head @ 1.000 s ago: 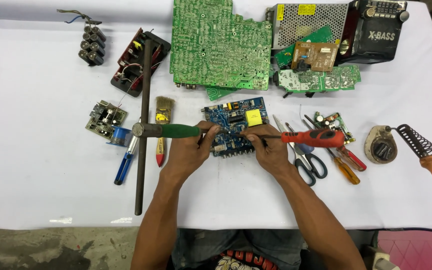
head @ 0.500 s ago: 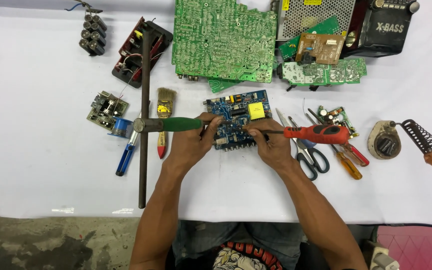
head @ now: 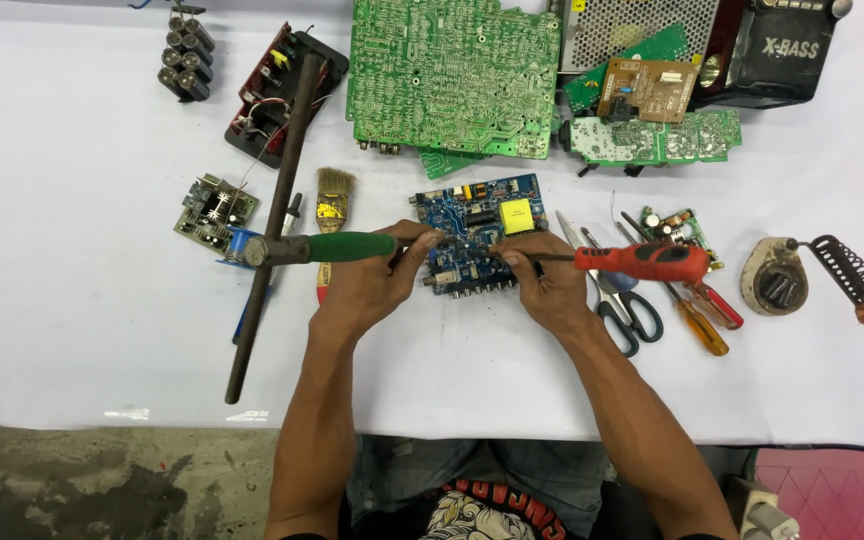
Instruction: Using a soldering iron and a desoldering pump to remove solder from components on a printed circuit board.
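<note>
Now we have both hands working on one small blue circuit board (head: 477,235) with a yellow block on it, lying flat near the middle of the white table covering (head: 72,300). Our left hand (head: 367,285) closes its fingers around the shaft of a green-handled screwdriver (head: 337,246), whose handle points out to the left; our right hand (head: 547,285) pinches the shaft of a red-handled screwdriver (head: 642,261), handle out to the right. Both tips meet over the board, but our fingers hide where they touch, and the board's lower left corner is covered by our left hand.

Just right of our right hand lie one pair of scissors (head: 617,300) and two more screwdrivers (head: 697,310), partly hidden under the red handle. Left of our left hand, one long dark metal rod (head: 272,220) crosses under the green handle, with one small paintbrush (head: 332,200) beside it and a blue tool (head: 242,320) mostly hidden under the rod.

Farther out we count one large green circuit board (head: 452,75), one soldering-iron stand (head: 802,280), and one black radio (head: 787,50) cut off by the top edge.
</note>
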